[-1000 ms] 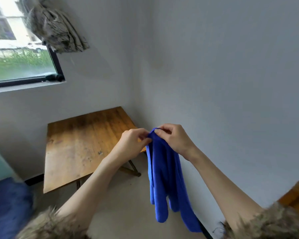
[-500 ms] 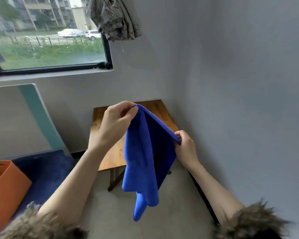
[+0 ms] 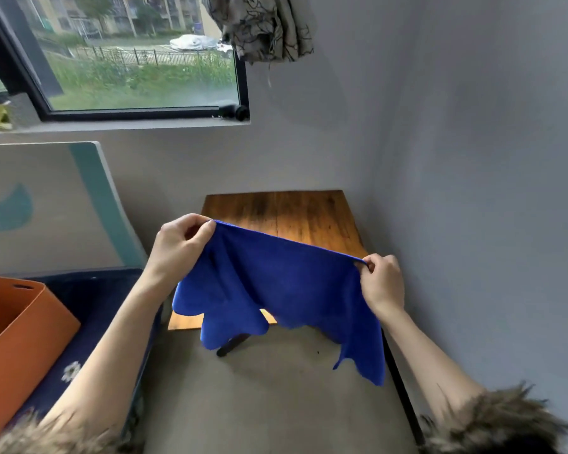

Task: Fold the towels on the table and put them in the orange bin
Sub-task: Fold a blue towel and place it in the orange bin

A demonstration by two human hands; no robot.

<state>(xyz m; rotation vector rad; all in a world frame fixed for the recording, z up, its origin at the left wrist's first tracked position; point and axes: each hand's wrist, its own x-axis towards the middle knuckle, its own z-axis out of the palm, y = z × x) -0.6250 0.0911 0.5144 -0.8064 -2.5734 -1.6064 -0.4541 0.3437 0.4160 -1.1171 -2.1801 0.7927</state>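
item: blue towel, stretched in the air above the table's near edge; left hand and right hand each pinch a top corner. risk: lower hem hangs uneven, so a fold may skew; orange bin waits left.

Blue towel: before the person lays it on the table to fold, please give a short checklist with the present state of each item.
1. Left hand pinches one top corner of the blue towel: ok.
2. Right hand pinches the other top corner: ok.
3. Top edge stretched straight between the hands: ok.
4. Lower edge hangs even: not ok, wavy.
5. Visible part of the table bare: ok; the rest is hidden.
6. Orange bin has room: cannot tell.
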